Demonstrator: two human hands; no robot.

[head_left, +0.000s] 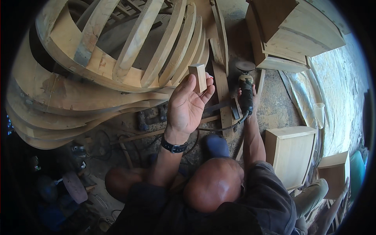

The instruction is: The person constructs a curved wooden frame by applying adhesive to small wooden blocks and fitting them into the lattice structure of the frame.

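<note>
A small pale wooden block (198, 77) stands upright in the raised fingers of my left hand (185, 107). My thumb presses one side of it and the fingertips the other, with the palm turned up. To the right, my right hand (255, 98) grips the dark body of an angle grinder (246, 94), its round disc (245, 66) pointing away from me. The disc looks smeared. Block and disc are apart. From the grinder's near end a black cord (227, 128) curves left below the block. A dark strap watch is on my left wrist.
Curved wooden ribs (164, 43) of a large frame fill the far left. Wooden boxes (293, 35) stand at the far right, and a shallow wooden drawer (291, 156) lies nearer. Wood strips (222, 94) and cords cross the floor. Another person's leg (313, 196) shows at lower right.
</note>
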